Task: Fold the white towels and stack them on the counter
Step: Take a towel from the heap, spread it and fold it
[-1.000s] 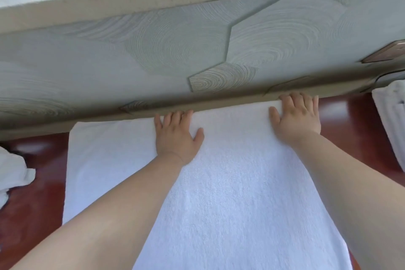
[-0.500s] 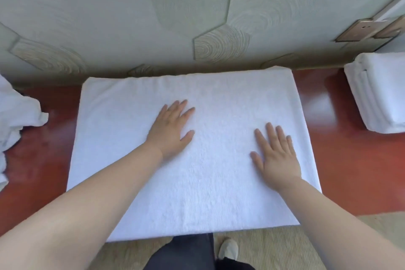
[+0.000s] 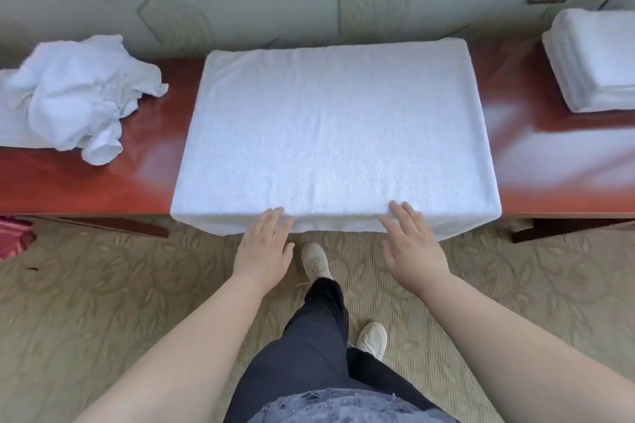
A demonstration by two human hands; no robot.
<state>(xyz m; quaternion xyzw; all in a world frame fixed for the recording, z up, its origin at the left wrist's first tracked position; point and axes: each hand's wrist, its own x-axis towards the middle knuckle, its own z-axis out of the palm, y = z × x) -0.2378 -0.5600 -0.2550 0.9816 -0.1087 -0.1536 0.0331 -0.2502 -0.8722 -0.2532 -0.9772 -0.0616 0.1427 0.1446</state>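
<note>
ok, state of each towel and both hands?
Large white terry towel: spread flat on glossy red-brown wooden counter, near edge draped over front.
Crumpled white towel pile: unfolded, at left.
Folded white towel stack: neat, at right.
Left hand: open, fingertips on towel's near edge.
Right hand: open, same.

Red counter (image 3: 68, 182), spread towel (image 3: 330, 134), crumpled towels (image 3: 68, 93), folded stack (image 3: 598, 58)

Spread towel (image 3: 330, 127) between crumpled pile (image 3: 68, 96), folded stack (image 3: 594, 58).

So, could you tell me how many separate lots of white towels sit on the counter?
3: a crumpled heap at the left, a flat towel in the middle, a folded stack at the right, partly cropped. Towels within them may be hidden.
</note>
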